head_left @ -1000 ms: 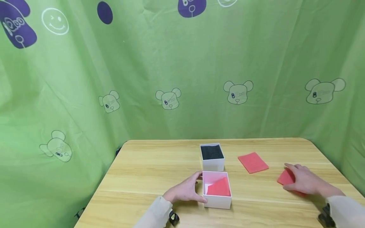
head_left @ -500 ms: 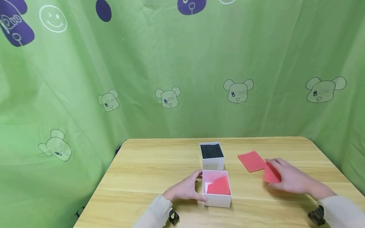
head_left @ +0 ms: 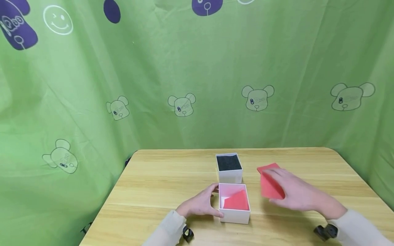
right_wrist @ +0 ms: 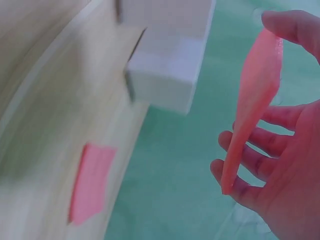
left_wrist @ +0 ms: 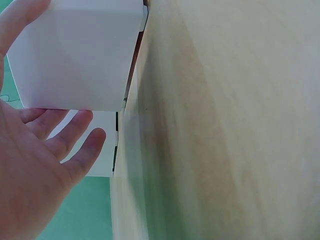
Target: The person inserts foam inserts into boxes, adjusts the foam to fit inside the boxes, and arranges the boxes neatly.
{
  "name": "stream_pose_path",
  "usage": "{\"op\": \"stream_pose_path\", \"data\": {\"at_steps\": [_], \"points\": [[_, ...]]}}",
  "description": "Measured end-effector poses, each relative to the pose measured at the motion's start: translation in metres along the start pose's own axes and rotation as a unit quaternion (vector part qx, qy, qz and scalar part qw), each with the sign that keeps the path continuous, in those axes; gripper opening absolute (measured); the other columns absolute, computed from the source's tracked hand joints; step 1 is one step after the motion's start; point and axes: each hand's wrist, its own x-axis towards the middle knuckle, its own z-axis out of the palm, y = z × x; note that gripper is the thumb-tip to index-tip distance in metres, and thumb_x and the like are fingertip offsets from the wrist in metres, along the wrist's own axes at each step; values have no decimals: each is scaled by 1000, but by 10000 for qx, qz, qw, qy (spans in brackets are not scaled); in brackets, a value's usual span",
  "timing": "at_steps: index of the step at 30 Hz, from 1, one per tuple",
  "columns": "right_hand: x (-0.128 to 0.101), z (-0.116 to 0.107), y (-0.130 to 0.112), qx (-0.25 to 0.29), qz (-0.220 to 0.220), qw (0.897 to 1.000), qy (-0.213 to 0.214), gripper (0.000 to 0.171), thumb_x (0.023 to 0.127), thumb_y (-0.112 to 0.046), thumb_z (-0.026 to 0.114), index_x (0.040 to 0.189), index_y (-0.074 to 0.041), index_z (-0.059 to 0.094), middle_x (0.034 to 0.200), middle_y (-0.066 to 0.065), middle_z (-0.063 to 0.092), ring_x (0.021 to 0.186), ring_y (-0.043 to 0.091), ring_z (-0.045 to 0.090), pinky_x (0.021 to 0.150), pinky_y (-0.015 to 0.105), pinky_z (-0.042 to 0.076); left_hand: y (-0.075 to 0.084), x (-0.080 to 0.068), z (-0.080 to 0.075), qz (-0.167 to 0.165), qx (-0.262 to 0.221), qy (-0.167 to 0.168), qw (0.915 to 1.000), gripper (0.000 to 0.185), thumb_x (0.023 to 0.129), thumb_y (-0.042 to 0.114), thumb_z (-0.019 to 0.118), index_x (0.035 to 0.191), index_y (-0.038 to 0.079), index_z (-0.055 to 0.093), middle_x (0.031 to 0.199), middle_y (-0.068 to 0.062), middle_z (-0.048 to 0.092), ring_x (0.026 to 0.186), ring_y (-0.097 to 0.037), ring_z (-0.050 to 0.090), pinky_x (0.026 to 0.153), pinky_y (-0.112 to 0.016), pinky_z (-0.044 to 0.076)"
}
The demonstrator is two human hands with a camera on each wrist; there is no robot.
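Observation:
A white open box (head_left: 234,214) with a red sheet (head_left: 237,202) lying slanted inside stands near the table's front. My left hand (head_left: 201,205) rests against its left wall, fingers fairly straight, thumb at the front corner. In the left wrist view the left hand (left_wrist: 40,165) lies loosely spread beside the near box (left_wrist: 75,55). My right hand (head_left: 297,194) pinches a second red sheet (head_left: 271,187) and holds it tilted above the table, right of the box. In the right wrist view this held sheet (right_wrist: 252,100) shows edge-on between thumb and fingers (right_wrist: 250,145).
A second white box with a black lining (head_left: 229,164) stands just behind the first. Another red sheet (head_left: 267,167) lies flat on the wooden table (head_left: 160,177), partly hidden behind the held one. Green printed cloth hangs behind and at both sides.
My right hand has lifted the red sheet from the table's right side and carried it leftward toward the boxes. The left hand and both boxes have stayed put.

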Motion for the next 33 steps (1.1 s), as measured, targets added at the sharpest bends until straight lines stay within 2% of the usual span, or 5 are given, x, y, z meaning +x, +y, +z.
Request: {"op": "stream_pose_path", "data": {"at_steps": [6, 9, 13, 27, 33], "points": [[12, 3, -28, 153, -170, 9997, -125, 84, 78, -53, 70, 141, -5, 40, 139, 12, 44, 126, 31, 40, 99, 51, 40, -2, 0, 1, 20, -12, 10, 10000, 100, 67, 29, 85, 146, 14, 25, 139, 3, 42, 127, -10, 39, 106, -30, 34], [18, 8, -39, 205, -130, 9994, -227, 84, 77, -52, 71, 141, -8, 40, 139, 9, 45, 126, 32, 40, 99, 53, 39, -3, 0, 1, 51, 11, 4, 10000, 100, 67, 29, 85, 146, 14, 25, 139, 2, 42, 127, -10, 39, 106, -29, 34], [27, 15, -49, 263, -223, 9989, -310, 85, 74, -49, 73, 141, -9, 41, 138, 5, 45, 124, 27, 42, 100, 50, 40, -1, 1, 1, 59, 30, -30, 10000, 99, 68, 31, 85, 146, 15, 25, 139, 3, 42, 127, -10, 39, 106, -30, 34], [46, 43, -61, 526, -365, 9943, -856, 80, 74, -49, 73, 137, -7, 45, 134, 3, 46, 114, 18, 45, 83, 36, 50, 1, 1, -1, 6, 48, -65, 10000, 98, 68, 31, 84, 145, 15, 26, 139, 2, 42, 126, -11, 40, 105, -30, 35], [49, 55, -62, 550, -538, 9937, -811, 82, 73, -52, 73, 137, -8, 46, 132, 1, 46, 113, 16, 44, 82, 34, 50, 2, 0, -1, 49, 85, -39, 9999, 98, 69, 30, 84, 146, 15, 26, 140, 0, 42, 127, -11, 40, 105, -30, 35]]}}
